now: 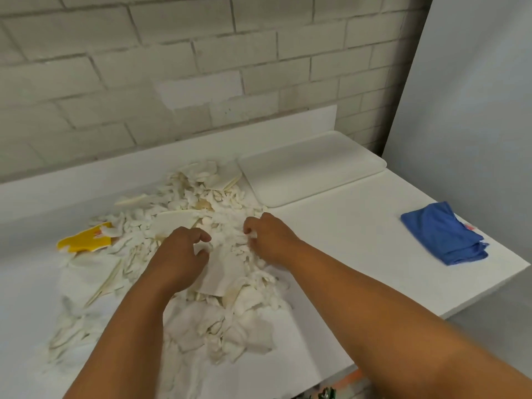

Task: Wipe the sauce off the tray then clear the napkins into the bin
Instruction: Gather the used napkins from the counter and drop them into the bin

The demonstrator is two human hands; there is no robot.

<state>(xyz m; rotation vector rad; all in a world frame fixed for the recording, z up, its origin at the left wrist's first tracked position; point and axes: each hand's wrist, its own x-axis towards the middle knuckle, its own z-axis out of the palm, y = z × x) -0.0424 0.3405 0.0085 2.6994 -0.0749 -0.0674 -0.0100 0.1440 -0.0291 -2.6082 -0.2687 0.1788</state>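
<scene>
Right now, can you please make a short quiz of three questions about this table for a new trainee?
1. True or false: the white tray still shows sauce on its surface.
2. Which colour is the folded cloth at the right edge of the table? A) yellow B) blue C) green
3. Fill in: both hands, left hand and right hand, are on the pile of ___.

Key:
1. False; the tray looks clean in this view.
2. B.
3. Napkins. The right hand pinches a scrap; the left hand's fingers curl over a flat sheet. A yellow packet lies at the pile's left.
</scene>
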